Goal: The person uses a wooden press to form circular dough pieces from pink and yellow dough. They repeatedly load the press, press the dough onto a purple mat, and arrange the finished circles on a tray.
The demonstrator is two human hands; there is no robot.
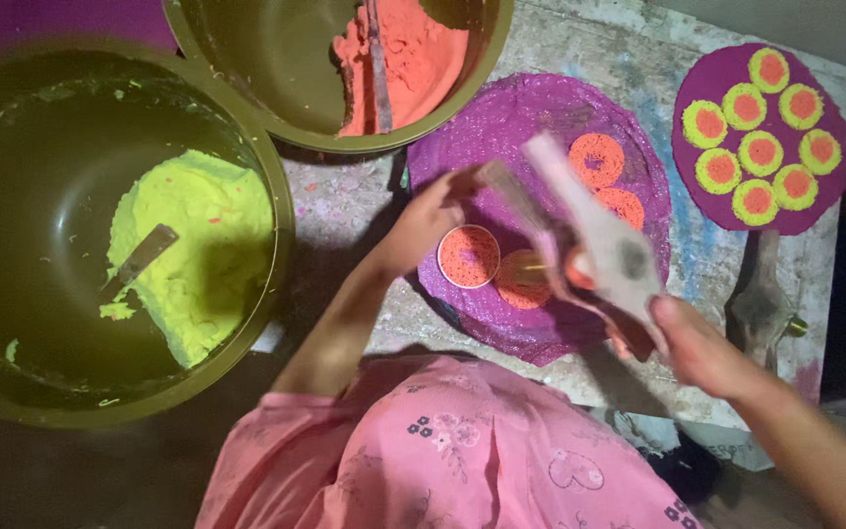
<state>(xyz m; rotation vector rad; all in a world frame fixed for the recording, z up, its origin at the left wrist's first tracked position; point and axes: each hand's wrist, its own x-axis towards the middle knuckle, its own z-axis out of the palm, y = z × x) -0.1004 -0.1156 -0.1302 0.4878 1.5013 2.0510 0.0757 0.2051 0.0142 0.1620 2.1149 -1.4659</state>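
Note:
My right hand (694, 345) grips the handles of a pale, paste-stained wooden press tool (594, 233), held open above a purple round mat (531, 118). My left hand (430, 217) rests on the mat's left side, fingertips touching the tool's upper arm, beside a small white-rimmed ring mould (468, 257) filled with orange paste. Two orange ring shapes (596, 160) lie on the mat's far side, and another orange disc (517, 282) sits under the tool.
A big metal bowl (276, 211) at left holds yellow-green paste and a spatula (139, 259). Another bowl (487, 54) behind holds orange paste. A second purple mat (820, 201) at right carries several yellow-and-orange discs. A wooden tool (761, 304) lies on the worn tabletop.

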